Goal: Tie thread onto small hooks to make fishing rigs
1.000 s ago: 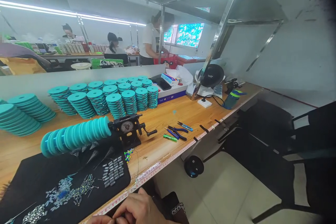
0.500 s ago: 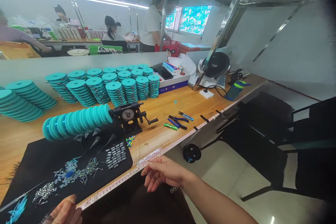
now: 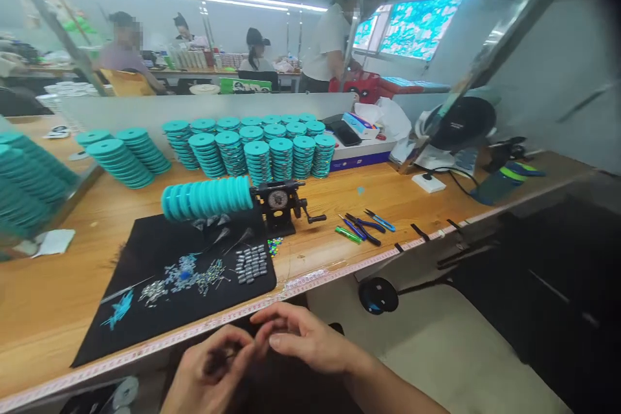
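Just off the front edge of the bench, my left hand (image 3: pixel 216 362) has its fingers curled, thumb and fingertips pinched together. My right hand (image 3: pixel 301 339) meets it, with bent fingers touching the left fingertips. Anything between them is too small to make out. Beyond my hands lies a black mat (image 3: pixel 179 314) with grey cylindrical weights (image 3: pixel 252 264), small metal pieces (image 3: pixel 152 292), clear bits (image 3: pixel 179 272), pin-like parts (image 3: pixel 212 277) and blue strips (image 3: pixel 119 310). A tape measure (image 3: pixel 218 320) runs along the bench edge.
Behind the mat stands a hand-cranked winder (image 3: pixel 279 204) carrying teal foam spools (image 3: pixel 208 197). Stacks of teal spools (image 3: pixel 257 162) line the back. Pliers (image 3: pixel 366 226) and a green tube (image 3: pixel 348 235) lie to the right, near a white socket block (image 3: pixel 428 182). Several people sit or stand beyond the partition.
My hands have come together from apart, the left moving right towards the right hand. The view has swung left, so the bench contents appear farther right.
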Motion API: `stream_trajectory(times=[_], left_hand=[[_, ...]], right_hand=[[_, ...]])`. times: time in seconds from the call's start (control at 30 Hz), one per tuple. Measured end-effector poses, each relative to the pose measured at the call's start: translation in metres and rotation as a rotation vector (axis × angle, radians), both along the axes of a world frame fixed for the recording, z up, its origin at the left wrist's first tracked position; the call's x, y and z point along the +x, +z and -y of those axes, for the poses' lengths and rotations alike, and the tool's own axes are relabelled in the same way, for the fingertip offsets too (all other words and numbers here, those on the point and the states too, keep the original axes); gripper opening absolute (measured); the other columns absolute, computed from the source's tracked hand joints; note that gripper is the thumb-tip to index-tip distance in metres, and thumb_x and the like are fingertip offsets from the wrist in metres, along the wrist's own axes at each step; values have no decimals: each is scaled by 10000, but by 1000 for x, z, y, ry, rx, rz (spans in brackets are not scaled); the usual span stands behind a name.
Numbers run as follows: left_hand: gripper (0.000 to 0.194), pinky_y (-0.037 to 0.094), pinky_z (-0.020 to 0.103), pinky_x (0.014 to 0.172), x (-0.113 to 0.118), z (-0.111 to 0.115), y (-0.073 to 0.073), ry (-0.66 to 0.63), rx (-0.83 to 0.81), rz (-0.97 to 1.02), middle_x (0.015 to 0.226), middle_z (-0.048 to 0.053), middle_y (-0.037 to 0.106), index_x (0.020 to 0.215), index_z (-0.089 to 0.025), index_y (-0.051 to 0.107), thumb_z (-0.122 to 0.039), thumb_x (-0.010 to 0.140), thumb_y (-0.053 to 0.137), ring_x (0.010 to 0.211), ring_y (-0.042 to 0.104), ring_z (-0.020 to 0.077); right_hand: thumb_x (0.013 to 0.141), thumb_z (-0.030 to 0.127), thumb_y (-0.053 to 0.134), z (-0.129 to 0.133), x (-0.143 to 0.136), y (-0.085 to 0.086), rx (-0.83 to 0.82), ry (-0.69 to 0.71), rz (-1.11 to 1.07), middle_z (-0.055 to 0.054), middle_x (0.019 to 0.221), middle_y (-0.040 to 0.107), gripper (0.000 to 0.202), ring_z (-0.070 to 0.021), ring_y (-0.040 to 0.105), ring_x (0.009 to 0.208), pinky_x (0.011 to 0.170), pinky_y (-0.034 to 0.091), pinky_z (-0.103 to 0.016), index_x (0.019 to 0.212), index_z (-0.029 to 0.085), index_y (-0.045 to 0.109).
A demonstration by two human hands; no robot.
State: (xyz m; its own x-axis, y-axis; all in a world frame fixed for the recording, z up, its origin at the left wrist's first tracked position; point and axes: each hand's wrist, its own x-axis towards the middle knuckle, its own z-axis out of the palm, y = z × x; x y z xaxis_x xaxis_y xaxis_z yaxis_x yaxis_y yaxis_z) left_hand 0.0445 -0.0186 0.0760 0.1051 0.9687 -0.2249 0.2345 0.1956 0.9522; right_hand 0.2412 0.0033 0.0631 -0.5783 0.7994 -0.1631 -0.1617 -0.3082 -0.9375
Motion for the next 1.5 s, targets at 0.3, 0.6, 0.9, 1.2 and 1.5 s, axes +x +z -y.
stream_trajectory(times=[0.3, 0.6, 0.9, 1.2, 1.5], left_hand=[[559, 443, 302, 667, -18, -3, -9, -100, -148, 696, 751, 34, 616, 1141, -177, 579, -547, 731, 664, 705, 553, 196], [291, 401, 239, 584, -7, 2, -28, -72, -124, 495, 625, -16, 578, 870, -183, 524, -461, 873, 611, 589, 504, 123], [291, 357, 212, 528, -10, 2, -24, -129, -146, 445, 587, -49, 485, 799, -196, 490, -459, 909, 551, 535, 407, 98], [403, 296, 215, 533, -8, -2, -32, -45, -81, 263, 618, -49, 426, 688, -192, 464, -543, 812, 619, 577, 324, 111], [332, 306, 242, 575, -4, -5, -20, -104, -115, 199, 628, -39, 432, 667, -199, 439, -448, 802, 612, 601, 339, 126]], right_hand=[[858, 295, 612, -5, -16, -8, 122, -156, 276, 41, 664, 451, 158, -106, 368, 607, 552, 287, -223, 800, 147, 611], [851, 314, 626, -10, -15, -21, 218, -250, 470, 54, 594, 393, 186, -110, 319, 561, 516, 233, -244, 784, 147, 675], [903, 328, 566, -16, -2, -6, 291, -302, 450, 29, 710, 488, 167, -136, 436, 666, 631, 345, -250, 829, 180, 589], [886, 306, 624, -7, -22, -3, 255, -206, 367, 50, 633, 440, 146, -113, 355, 586, 547, 292, -242, 815, 182, 654], [858, 212, 686, -5, -20, -7, 402, -257, 406, 14, 698, 594, 83, -126, 497, 647, 593, 345, -246, 826, 225, 763]])
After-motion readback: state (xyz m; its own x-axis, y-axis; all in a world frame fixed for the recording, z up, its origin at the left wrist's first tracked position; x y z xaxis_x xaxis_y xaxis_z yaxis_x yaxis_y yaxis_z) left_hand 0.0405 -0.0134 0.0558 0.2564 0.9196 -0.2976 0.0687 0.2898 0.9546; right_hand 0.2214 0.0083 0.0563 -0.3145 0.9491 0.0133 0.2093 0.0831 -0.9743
